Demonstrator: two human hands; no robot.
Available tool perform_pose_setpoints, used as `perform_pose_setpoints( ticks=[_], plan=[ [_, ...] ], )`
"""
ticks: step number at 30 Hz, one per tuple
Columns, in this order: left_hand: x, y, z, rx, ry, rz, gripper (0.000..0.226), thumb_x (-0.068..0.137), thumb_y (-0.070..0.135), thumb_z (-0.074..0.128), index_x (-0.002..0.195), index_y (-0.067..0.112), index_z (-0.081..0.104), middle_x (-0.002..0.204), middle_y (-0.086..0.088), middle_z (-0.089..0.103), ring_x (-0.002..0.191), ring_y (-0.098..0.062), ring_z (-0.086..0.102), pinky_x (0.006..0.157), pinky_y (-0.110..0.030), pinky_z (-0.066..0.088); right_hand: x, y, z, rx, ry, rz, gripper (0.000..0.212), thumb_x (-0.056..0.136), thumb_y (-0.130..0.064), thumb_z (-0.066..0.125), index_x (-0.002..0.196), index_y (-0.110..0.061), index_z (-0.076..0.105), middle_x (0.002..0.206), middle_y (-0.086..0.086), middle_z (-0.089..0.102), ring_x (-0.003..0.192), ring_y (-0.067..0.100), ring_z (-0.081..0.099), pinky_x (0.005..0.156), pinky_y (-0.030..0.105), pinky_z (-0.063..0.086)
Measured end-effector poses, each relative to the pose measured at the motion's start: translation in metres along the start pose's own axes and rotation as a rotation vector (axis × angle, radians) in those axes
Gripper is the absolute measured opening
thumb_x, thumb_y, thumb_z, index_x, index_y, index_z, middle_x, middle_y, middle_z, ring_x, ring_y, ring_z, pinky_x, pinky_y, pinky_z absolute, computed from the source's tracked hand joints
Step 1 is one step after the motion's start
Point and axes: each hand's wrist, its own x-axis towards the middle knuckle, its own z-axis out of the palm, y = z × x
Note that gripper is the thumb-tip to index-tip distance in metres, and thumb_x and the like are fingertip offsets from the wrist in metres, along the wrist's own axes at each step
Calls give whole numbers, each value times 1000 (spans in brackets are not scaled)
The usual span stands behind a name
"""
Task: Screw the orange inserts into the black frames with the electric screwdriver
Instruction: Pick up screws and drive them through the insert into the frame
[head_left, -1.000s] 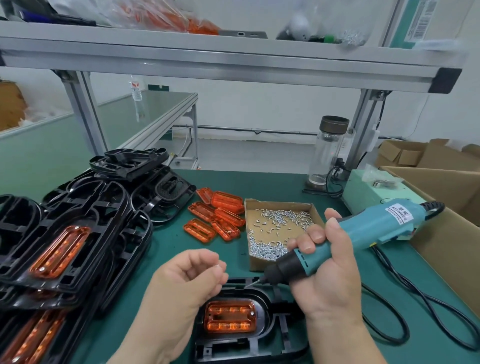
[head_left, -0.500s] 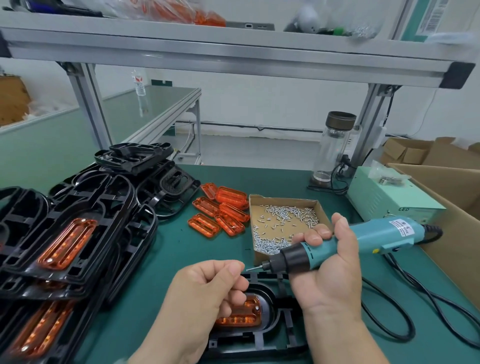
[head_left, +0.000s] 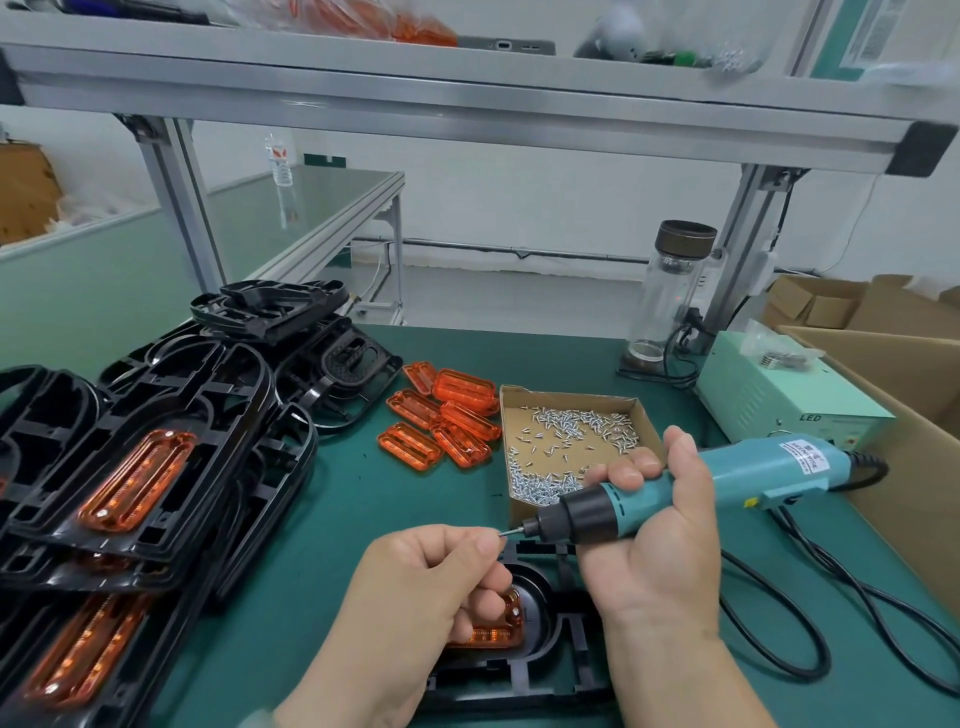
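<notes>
Just above a green-topped workbench (head_left: 337, 499), a person's right hand (head_left: 660, 551) wraps around a teal electric screwdriver (head_left: 737, 475), held almost level with its bit pointing left. The left hand (head_left: 426, 587), fingers curled, pinches what appears to be a small screw (head_left: 502, 533) between thumb and forefinger, right at the bit's tip. Beneath both hands a black frame (head_left: 550, 675) lies flat on the bench, with an orange insert (head_left: 501, 621) seated in its opening and partly hidden by the left hand's knuckles. Behind the hands sits a shallow cardboard tray (head_left: 566, 398) scattered with loose screws (head_left: 571, 421); a cluster of spare orange inserts (head_left: 447, 421) lies just to its left. Stacked black frames (head_left: 171, 395), several fitted with orange pieces, crowd the bench's left side. At right, the screwdriver's black cable (head_left: 789, 618) loops across the mat near a pale green power box (head_left: 769, 395) and a glass bottle (head_left: 670, 301).
</notes>
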Motion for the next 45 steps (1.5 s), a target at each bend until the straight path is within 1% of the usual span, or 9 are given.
perform_pose_setpoints(
  ticks=[13, 18, 22, 26, 29, 32, 37, 42, 45],
  plan=[
    [-1, 1, 5, -33, 46, 6, 24, 85, 16, 65, 64, 19, 75, 63, -7, 68, 48, -9, 57, 40, -16, 40, 0, -2, 0, 3, 1, -9, 7, 94, -26, 56, 90, -25, 51, 59, -10, 45, 45, 5, 44, 58, 22, 51],
    [0, 1, 5, -45, 61, -15, 28, 86, 17, 64, 60, 17, 73, 61, -6, 66, 47, -9, 55, 39, -17, 39, -1, 0, 1, -7, -9, 2, 12, 91, -26, 58, 92, -24, 47, 59, -10, 45, 45, 5, 44, 58, 24, 50],
    [0, 2, 4, -7, 48, -11, 30, 86, 21, 65, 57, 18, 72, 59, -8, 65, 48, -11, 52, 41, -18, 40, -2, 0, 2, -4, -12, -9, 10, 90, -26, 58, 92, -24, 49, 58, -10, 44, 45, 5, 44, 57, 23, 50],
    [1, 1, 4, -2, 41, -9, 30, 85, 21, 65, 56, 19, 72, 59, -8, 65, 48, -11, 53, 41, -18, 39, -3, 0, 4, -12, -21, -26, 15, 85, -27, 61, 92, -25, 48, 58, -10, 44, 44, 5, 43, 57, 22, 50],
    [1, 3, 1, -1, 9, -2, 24, 84, 17, 66, 61, 18, 74, 61, -7, 67, 49, -10, 56, 41, -17, 40, -4, 0, 5, -19, -32, -36, 17, 81, -27, 62, 93, -25, 51, 57, -11, 45, 44, 5, 43, 56, 22, 50],
    [1, 5, -3, 86, -4, 59, 17, 83, 12, 67, 72, 22, 76, 65, -8, 70, 50, -9, 60, 43, -16, 42, -4, 0, 5, -18, -33, -28, 18, 78, -28, 62, 93, -25, 52, 58, -11, 44, 44, 5, 43, 56, 22, 50],
    [0, 5, -4, 162, 10, 109, 19, 81, 10, 69, 73, 25, 76, 63, -8, 71, 45, -6, 58, 43, -15, 42, -5, 1, 4, -24, -25, -24, 17, 78, -28, 63, 91, -26, 52, 57, -10, 44, 44, 5, 43, 56, 22, 50],
    [-1, 11, -11, 200, -31, 102, 11, 76, 10, 75, 79, 20, 77, 66, -8, 72, 53, -7, 64, 48, -15, 45, -4, -2, 4, -6, -29, -21, 16, 79, -28, 62, 91, -25, 52, 59, -10, 44, 45, 5, 43, 57, 23, 49],
    [1, 18, -22, 271, -12, 125, 16, 75, 9, 76, 87, 20, 74, 69, -5, 73, 59, -7, 67, 50, -14, 47, -3, -4, 3, 4, -29, -10, 13, 82, -27, 62, 90, -26, 52, 59, -11, 44, 45, 5, 43, 58, 23, 49]
  ],
)
